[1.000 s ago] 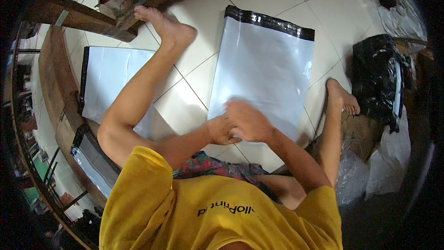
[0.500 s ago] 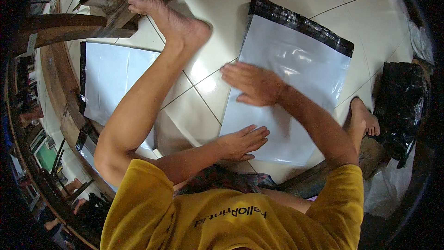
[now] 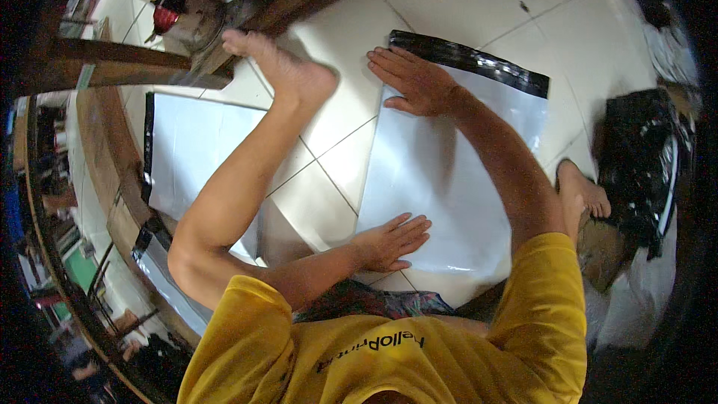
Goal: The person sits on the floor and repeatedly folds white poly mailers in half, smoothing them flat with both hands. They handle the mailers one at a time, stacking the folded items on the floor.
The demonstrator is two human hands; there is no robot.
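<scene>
A pale plastic mailing bag [image 3: 456,202] with a black band along its far edge lies flat on the tiled floor in front of me. My right hand [image 3: 415,84] is spread on its far left part, just below the black band, with the fingertips reaching past the left edge. My left hand [image 3: 390,242] rests on the near left corner, its fingers stretched out. Neither hand grasps anything. Whether other bags lie beneath this one, I cannot tell.
More pale bags [image 3: 194,138] with a black edge lie left, partly behind my bent leg [image 3: 239,172]. A wooden beam [image 3: 127,67] runs along the far left. Black plastic [image 3: 636,157] is heaped at the right, near my other foot [image 3: 583,188]. White tiles [image 3: 329,153] show between.
My right hand has slid away from me along the bag toward the black band. The bag's black far edge lies flatter and narrower. My left hand stays at the near corner.
</scene>
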